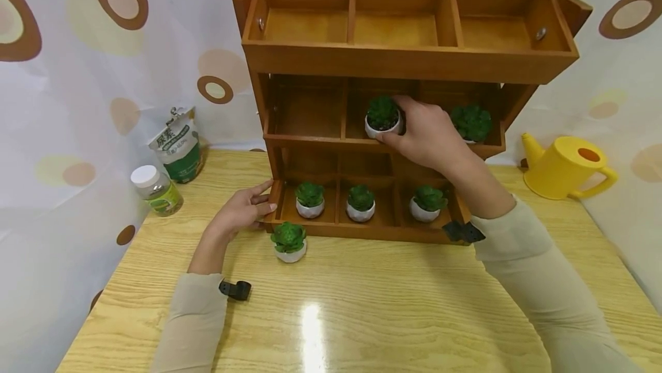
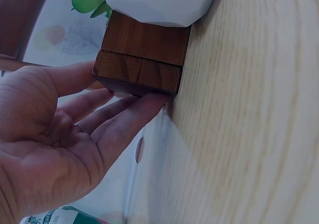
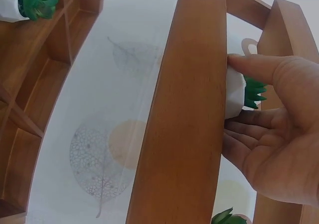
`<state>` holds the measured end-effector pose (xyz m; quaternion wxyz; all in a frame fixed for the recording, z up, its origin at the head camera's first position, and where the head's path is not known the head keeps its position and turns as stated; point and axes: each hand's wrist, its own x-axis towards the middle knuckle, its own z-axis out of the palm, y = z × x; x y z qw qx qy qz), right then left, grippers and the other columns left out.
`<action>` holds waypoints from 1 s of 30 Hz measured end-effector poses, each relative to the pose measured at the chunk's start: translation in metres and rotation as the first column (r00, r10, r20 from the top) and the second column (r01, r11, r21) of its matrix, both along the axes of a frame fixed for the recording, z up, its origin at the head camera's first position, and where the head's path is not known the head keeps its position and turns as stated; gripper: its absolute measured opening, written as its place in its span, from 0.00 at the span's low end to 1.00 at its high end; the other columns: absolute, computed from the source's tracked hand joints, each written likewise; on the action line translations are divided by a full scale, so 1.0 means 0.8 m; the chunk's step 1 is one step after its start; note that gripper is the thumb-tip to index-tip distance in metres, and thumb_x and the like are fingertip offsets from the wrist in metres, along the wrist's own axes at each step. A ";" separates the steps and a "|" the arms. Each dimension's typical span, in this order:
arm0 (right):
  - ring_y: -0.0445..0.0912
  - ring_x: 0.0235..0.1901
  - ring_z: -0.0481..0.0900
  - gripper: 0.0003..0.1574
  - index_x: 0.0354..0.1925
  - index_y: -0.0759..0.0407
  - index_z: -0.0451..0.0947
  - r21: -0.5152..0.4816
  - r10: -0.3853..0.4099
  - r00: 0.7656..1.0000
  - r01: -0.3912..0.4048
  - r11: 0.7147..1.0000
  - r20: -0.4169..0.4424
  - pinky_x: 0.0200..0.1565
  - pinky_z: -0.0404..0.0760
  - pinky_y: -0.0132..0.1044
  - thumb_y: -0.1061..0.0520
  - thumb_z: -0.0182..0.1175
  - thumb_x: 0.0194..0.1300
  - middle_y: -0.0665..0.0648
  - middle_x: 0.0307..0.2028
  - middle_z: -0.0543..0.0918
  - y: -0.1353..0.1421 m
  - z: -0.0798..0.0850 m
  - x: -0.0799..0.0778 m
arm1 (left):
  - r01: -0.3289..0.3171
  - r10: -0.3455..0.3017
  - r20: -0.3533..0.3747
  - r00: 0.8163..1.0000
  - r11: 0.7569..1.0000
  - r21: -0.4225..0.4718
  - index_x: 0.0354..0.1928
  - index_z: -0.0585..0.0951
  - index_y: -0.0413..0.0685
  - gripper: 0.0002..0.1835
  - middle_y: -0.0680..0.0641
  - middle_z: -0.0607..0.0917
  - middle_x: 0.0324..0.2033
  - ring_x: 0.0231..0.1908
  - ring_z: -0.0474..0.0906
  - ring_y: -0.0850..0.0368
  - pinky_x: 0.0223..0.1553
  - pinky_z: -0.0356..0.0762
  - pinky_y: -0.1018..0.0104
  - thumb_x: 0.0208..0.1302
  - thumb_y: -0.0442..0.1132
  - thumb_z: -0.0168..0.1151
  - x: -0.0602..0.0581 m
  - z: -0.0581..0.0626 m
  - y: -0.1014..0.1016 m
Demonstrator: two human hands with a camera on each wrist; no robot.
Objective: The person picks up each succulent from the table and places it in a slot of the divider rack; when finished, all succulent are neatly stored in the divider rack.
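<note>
In the head view my right hand (image 1: pixel 431 134) grips a small potted succulent (image 1: pixel 383 114) by its white pot, in the middle compartment of the middle tier of a wooden shelf (image 1: pixel 408 61). The right wrist view shows thumb and fingers around the white pot (image 3: pixel 235 94), partly hidden behind the tier's front board. My left hand (image 1: pixel 243 207) touches the left end of the bottom tier. Its fairly straight fingers and thumb rest against the wooden end (image 2: pixel 137 73) in the left wrist view. Close to that hand, another potted succulent (image 1: pixel 289 242) stands on the table.
The bottom tier holds three potted succulents, one per compartment (image 1: pixel 360 203). Another succulent (image 1: pixel 472 124) sits in the middle tier's right compartment. A green-and-white bag (image 1: pixel 181 152) and lidded jar (image 1: pixel 157 190) stand left; a yellow watering can (image 1: pixel 564 169) stands right.
</note>
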<state>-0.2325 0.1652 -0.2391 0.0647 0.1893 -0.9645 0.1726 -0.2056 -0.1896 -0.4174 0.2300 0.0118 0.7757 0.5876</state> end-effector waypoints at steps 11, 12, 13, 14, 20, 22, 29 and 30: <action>0.67 0.64 0.74 0.45 0.75 0.64 0.62 0.010 -0.025 1.000 0.025 1.000 0.012 0.65 0.72 0.63 0.47 0.65 0.69 0.69 0.69 0.73 0.004 -0.005 0.008 | -0.004 0.004 0.003 1.000 1.000 -0.019 0.82 0.50 0.58 0.37 0.33 0.60 0.77 0.70 0.69 0.35 0.61 0.76 0.40 0.78 0.37 0.53 0.002 -0.002 0.002; 0.67 0.63 0.75 0.45 0.75 0.63 0.62 -0.002 -0.031 0.999 0.031 1.000 0.015 0.64 0.72 0.63 0.46 0.65 0.69 0.69 0.68 0.74 0.007 -0.005 0.011 | -0.003 0.003 0.003 1.000 1.000 -0.019 0.82 0.50 0.58 0.37 0.33 0.60 0.77 0.70 0.69 0.35 0.61 0.77 0.40 0.78 0.37 0.53 0.003 -0.002 0.002; 0.66 0.63 0.76 0.46 0.76 0.62 0.61 -0.021 -0.039 0.999 0.040 0.999 0.022 0.64 0.73 0.62 0.46 0.66 0.69 0.69 0.69 0.73 0.009 -0.005 0.014 | -0.003 0.003 0.001 1.000 1.000 -0.021 0.82 0.50 0.58 0.37 0.32 0.60 0.76 0.70 0.68 0.35 0.61 0.77 0.40 0.78 0.37 0.53 0.003 -0.002 0.003; 0.65 0.63 0.76 0.47 0.77 0.61 0.60 -0.046 -0.048 0.998 0.050 0.998 0.034 0.64 0.74 0.62 0.45 0.65 0.69 0.68 0.69 0.73 0.012 -0.005 0.017 | -0.001 0.001 0.000 1.000 1.000 -0.019 0.82 0.50 0.58 0.37 0.33 0.60 0.77 0.70 0.69 0.35 0.60 0.77 0.40 0.78 0.37 0.53 0.003 -0.002 0.003; 0.59 0.64 0.78 0.50 0.79 0.53 0.57 -0.237 -0.088 0.995 0.097 0.967 0.046 0.62 0.77 0.58 0.42 0.66 0.68 0.63 0.70 0.74 0.032 -0.003 0.041 | 0.001 -0.001 0.005 1.000 1.000 -0.016 0.82 0.50 0.58 0.37 0.33 0.59 0.77 0.70 0.68 0.35 0.62 0.75 0.39 0.78 0.37 0.53 0.002 0.000 0.005; 0.57 0.63 0.80 0.47 0.78 0.50 0.60 -0.300 -0.083 0.996 0.084 0.950 0.015 0.61 0.79 0.55 0.42 0.66 0.68 0.61 0.68 0.76 0.036 -0.006 0.049 | -0.001 0.002 0.007 1.000 1.000 -0.019 0.82 0.50 0.58 0.37 0.33 0.59 0.77 0.71 0.68 0.35 0.62 0.75 0.39 0.78 0.37 0.53 0.002 0.000 0.004; 0.36 0.51 0.84 0.26 0.66 0.47 0.78 -0.550 0.009 0.994 -0.069 0.832 -0.111 0.51 0.79 0.19 0.53 0.66 0.70 0.55 0.56 0.86 0.045 -0.017 0.078 | 0.000 0.000 0.002 1.000 1.000 -0.011 0.82 0.50 0.59 0.37 0.33 0.58 0.77 0.71 0.67 0.34 0.62 0.74 0.38 0.78 0.37 0.53 0.001 0.000 0.001; 0.34 0.50 0.84 0.25 0.65 0.48 0.79 -0.567 0.035 0.993 -0.092 0.818 -0.110 0.50 0.79 0.19 0.55 0.65 0.71 0.56 0.56 0.86 0.044 -0.018 0.081 | -0.001 0.001 0.002 1.000 1.000 -0.006 0.82 0.50 0.58 0.37 0.32 0.58 0.77 0.71 0.66 0.33 0.62 0.74 0.38 0.78 0.37 0.53 0.001 0.000 0.000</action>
